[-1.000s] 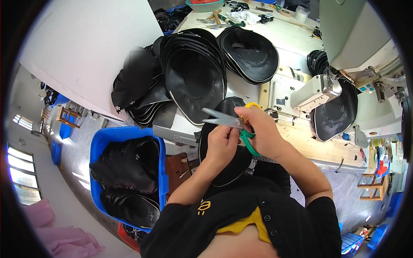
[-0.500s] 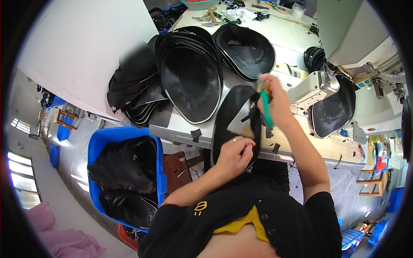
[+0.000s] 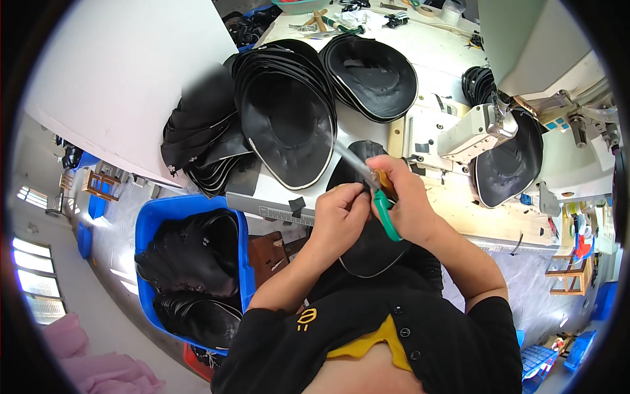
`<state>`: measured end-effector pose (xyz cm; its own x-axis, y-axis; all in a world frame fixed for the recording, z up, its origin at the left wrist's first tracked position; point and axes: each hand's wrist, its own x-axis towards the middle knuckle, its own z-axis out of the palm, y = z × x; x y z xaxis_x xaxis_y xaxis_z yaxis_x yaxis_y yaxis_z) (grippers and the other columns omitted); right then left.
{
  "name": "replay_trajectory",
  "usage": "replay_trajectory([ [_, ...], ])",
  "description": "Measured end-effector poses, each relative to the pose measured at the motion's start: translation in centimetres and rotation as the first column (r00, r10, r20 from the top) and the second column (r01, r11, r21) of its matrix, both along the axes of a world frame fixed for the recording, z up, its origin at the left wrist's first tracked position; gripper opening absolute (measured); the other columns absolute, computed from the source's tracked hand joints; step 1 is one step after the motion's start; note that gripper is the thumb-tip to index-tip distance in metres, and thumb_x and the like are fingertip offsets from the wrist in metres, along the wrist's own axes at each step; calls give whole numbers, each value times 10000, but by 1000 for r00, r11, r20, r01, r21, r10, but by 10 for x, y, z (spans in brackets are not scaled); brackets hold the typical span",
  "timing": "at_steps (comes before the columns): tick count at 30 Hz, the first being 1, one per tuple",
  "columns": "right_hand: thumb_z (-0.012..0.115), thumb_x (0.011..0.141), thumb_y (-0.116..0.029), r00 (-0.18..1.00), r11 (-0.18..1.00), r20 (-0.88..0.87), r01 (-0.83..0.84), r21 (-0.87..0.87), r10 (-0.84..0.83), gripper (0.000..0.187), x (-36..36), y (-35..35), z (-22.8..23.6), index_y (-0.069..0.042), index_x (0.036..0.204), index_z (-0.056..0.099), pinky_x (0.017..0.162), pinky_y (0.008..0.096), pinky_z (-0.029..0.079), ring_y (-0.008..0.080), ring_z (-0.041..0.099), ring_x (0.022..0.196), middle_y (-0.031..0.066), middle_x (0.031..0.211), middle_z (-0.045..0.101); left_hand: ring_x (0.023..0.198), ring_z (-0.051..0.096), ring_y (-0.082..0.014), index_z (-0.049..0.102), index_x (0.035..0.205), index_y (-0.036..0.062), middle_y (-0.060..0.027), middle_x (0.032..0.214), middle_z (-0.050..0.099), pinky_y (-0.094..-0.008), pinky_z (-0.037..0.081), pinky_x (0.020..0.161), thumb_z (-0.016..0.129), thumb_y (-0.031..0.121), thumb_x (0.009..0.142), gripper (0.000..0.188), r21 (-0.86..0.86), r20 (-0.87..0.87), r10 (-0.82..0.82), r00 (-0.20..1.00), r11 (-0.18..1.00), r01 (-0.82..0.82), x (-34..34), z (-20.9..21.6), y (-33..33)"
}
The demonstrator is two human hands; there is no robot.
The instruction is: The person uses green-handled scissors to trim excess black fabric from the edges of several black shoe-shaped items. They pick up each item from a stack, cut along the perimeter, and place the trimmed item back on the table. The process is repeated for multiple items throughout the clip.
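Observation:
My left hand [image 3: 341, 217] pinches the edge of a black molded leather-like panel [image 3: 373, 251], which lies tilted over the table's front edge and my lap. In my right hand [image 3: 410, 203] are green-handled scissors [image 3: 388, 220], their blades blurred and pointing up and left above the panel. Both hands are close together at the panel. Whether the blades touch it I cannot tell. Just beyond are stacks of similar black oval panels with pale edging, a tall one [image 3: 289, 125] and a lower one [image 3: 371, 79].
A sewing machine arm [image 3: 482, 134] stands to the right, with another black panel [image 3: 512, 161] beside it. Folded black pieces [image 3: 200, 125] lie at the left of the table. On the floor, a blue tub [image 3: 247, 276] holds more black pieces. Tools and scraps, including a hammer [image 3: 319, 21], lie at the back.
My right hand has come down and left with the scissors, close to my left hand. The panel has turned and lies lower, and my left hand has moved slightly up and left.

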<state>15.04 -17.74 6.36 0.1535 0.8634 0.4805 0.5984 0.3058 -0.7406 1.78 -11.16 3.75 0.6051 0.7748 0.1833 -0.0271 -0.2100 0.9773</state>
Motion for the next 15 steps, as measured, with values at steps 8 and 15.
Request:
replay_trajectory([
  [8, 619, 738, 79, 933, 993, -350, 50, -103, -83, 481, 8, 5, -6, -69, 1168, 460, 578, 194, 397, 58, 473, 643, 16, 785, 534, 531, 529, -127, 604, 841, -52, -75, 645, 568, -250, 410, 491, 519, 6, 838, 103, 33, 121, 19, 992, 999, -23, 8, -13, -6],
  [15, 741, 713, -37, 909, 962, -403, -6, -273, -109, 562, 37, -14, 18, -118, 1228, 532, 597, 218, 427, 93, 512, 683, 24, 798, 526, 596, 546, -88, 614, 942, -32, -36, 717, 601, -227, 452, 553, 512, 67, 901, 148, -416, 343, 69, 937, 905, 86, 3, -20, -4],
])
